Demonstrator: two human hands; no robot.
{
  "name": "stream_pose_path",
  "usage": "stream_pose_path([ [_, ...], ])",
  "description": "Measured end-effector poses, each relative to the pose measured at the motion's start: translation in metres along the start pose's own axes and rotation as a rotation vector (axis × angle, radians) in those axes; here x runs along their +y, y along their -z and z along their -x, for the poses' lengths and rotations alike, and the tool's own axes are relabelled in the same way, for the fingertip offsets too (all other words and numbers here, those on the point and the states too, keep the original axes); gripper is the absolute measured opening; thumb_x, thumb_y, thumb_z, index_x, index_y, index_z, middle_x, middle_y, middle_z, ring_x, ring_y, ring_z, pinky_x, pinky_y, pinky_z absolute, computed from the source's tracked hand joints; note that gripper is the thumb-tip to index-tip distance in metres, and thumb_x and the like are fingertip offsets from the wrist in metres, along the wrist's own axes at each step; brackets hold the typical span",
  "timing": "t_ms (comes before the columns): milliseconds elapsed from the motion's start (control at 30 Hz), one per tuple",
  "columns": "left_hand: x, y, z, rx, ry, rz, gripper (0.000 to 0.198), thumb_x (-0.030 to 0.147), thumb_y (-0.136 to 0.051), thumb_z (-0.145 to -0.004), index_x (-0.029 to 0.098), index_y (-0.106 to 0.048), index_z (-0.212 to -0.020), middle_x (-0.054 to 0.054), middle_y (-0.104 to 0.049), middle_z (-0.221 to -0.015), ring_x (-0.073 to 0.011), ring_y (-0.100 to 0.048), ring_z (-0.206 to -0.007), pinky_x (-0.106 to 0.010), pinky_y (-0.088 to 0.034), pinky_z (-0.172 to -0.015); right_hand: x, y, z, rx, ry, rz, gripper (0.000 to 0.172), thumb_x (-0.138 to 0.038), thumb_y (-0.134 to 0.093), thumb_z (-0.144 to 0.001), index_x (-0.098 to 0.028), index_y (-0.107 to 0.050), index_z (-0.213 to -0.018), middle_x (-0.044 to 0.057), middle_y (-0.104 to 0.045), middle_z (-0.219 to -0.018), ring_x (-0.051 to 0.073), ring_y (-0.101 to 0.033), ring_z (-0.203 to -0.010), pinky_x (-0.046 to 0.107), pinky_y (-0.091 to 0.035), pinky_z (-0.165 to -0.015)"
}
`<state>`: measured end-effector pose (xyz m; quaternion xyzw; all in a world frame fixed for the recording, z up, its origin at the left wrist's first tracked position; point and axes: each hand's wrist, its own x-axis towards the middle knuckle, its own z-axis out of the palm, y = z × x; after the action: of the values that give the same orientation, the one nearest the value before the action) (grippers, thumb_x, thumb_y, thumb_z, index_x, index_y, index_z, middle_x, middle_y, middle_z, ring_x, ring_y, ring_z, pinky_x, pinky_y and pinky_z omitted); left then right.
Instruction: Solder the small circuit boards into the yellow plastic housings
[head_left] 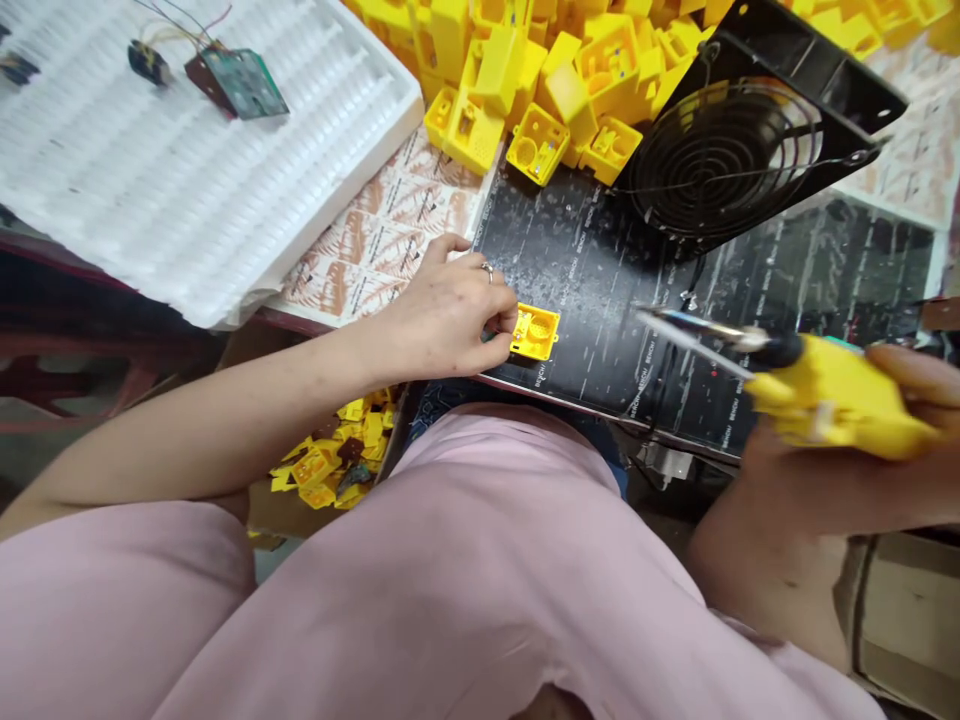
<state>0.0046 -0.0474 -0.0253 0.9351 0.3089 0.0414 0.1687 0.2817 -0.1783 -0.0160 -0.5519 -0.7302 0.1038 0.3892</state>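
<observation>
My left hand (461, 310) rests at the front edge of the black mat, with a ring on one finger. Its thumb and fingers are closed on the left end of a small open yellow plastic case (539, 332), which lies flat on the mat and shows a round perforated recess. At the right, my right hand (832, 490) grips a yellow soldering gun (847, 400), slightly blurred. The gun's metal tip and a thin feed tube point left, over the mat and apart from the case. Whatever lies under my left fingertips is hidden.
Yellow cases (517, 70) are heaped at the back. A black fan (727, 150) stands on the black mat (592, 270). On the left, a white foam tray (150, 190) bears a wired green circuit board (247, 85). A box below holds yellow pieces (337, 455).
</observation>
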Motion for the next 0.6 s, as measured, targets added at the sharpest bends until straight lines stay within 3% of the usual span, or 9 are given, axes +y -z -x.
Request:
stream_pose_path([
  [167, -0.004, -0.001, -0.002, 0.028, -0.018, 0.026, 0.02, 0.032, -0.056, -0.088, 0.023, -0.069, -0.077, -0.001, -0.075, -0.081, -0.023, -0.068, -0.091, -0.056, -0.037, -0.123, -0.017, -0.009, 0.015, 0.059, 0.03, -0.058, 0.045, -0.047, -0.093, -0.084, -0.031, -0.075, -0.121, 0.004, -0.081, -0.094, 0.026, -0.079, -0.083, 0.04, -0.071, -0.07],
  [367, -0.004, -0.001, -0.002, 0.033, -0.027, 0.049, 0.017, 0.03, -0.056, -0.086, 0.023, -0.069, -0.077, 0.0, -0.075, -0.08, -0.0228, -0.069, -0.089, -0.053, -0.038, -0.123, -0.025, -0.006, 0.014, 0.093, 0.318, -0.157, 0.025, -0.013, -0.086, -0.088, -0.021, -0.071, -0.106, -0.002, -0.073, -0.07, 0.015, -0.069, -0.054, 0.022, -0.061, -0.048],
  [600, -0.004, 0.0, -0.005, -0.002, -0.006, 0.048, 0.017, 0.03, -0.058, -0.085, 0.023, -0.069, -0.076, -0.001, -0.073, -0.08, -0.0236, -0.069, -0.09, -0.054, -0.037, -0.122, -0.027, -0.004, 0.009, -0.012, 0.357, -0.13, 0.033, -0.006, -0.091, -0.082, -0.017, -0.065, -0.1, 0.002, -0.074, -0.074, 0.012, -0.072, -0.061, 0.02, -0.061, -0.057],
])
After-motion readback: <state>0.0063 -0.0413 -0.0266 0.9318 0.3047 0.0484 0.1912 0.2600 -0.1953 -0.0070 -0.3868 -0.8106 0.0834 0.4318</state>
